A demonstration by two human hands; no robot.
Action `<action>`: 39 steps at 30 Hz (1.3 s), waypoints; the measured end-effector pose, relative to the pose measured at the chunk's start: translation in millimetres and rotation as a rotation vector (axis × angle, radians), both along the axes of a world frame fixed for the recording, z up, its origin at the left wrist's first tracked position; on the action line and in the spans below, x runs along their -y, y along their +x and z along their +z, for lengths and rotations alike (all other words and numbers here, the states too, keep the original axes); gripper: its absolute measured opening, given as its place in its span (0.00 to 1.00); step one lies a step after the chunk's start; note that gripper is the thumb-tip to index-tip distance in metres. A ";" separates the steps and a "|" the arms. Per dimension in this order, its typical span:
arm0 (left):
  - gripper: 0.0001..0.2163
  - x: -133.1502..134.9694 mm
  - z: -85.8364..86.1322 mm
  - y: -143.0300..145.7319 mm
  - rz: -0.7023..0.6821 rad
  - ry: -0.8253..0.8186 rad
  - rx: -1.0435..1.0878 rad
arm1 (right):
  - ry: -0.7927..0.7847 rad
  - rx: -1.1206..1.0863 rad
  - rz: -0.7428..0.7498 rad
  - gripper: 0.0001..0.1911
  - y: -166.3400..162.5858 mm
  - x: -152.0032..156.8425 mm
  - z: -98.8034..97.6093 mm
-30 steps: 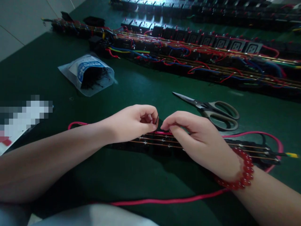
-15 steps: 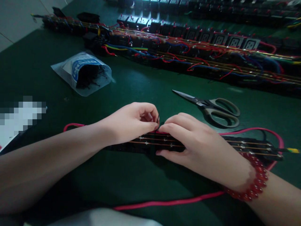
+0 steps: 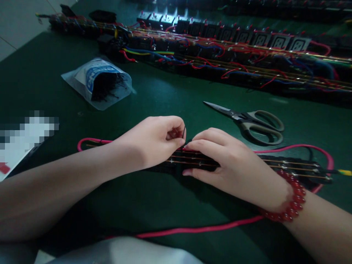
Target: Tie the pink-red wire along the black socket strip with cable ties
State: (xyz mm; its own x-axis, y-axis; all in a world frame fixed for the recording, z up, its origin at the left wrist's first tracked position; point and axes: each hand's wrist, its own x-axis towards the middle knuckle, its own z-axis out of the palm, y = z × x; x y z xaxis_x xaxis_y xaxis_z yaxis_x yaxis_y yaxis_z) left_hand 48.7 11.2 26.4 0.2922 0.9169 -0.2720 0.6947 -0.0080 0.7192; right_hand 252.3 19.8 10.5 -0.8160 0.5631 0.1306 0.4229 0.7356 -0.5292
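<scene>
My left hand (image 3: 158,141) pinches a thin black cable tie (image 3: 184,131) between thumb and index finger; its end sticks up beside the fingertip. Just right of it, my right hand (image 3: 224,154) spans a long black strip with copper bars (image 3: 298,169), fingers on the far side and thumb on the near side. A red cable (image 3: 291,147) runs along the strip's far edge, under my right fingertips, and loops around both ends. The loop of the tie around the cable is mostly hidden by my fingers.
Scissors (image 3: 244,121) lie closed behind my right hand. An open plastic bag (image 3: 82,79) of black cable ties rests at the back left. Wired strips with sockets (image 3: 228,55) stretch across the back. A pixelated white item (image 3: 24,143) sits at the left edge.
The view has shifted a little. My left hand has drawn slightly up, still pinching the cable tie; my right hand keeps its hold on the strip.
</scene>
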 end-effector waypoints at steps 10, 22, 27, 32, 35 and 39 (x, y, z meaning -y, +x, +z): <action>0.02 -3.0 -10.9 -3.5 -0.014 -0.099 0.234 | -0.053 -0.010 -0.015 0.16 0.2 -3.1 -1.5; 0.03 -0.9 -10.8 -1.8 -0.009 -0.048 0.132 | -0.101 0.022 -0.048 0.17 -1.3 -3.0 0.4; 0.03 -2.2 -9.9 -2.3 0.037 -0.078 0.193 | -0.104 -0.007 -0.015 0.16 -1.1 -3.2 0.8; 0.03 -2.5 -7.6 -2.3 0.026 -0.098 0.169 | -0.101 -0.015 -0.025 0.16 -0.6 -2.9 0.7; 0.02 -2.9 -7.5 -2.5 0.000 -0.084 0.143 | -0.104 -0.013 -0.034 0.17 -0.5 -3.2 0.5; 0.03 -4.4 -10.7 -4.3 -0.014 -0.115 0.179 | -0.120 -0.003 -0.036 0.17 -1.0 -4.0 0.7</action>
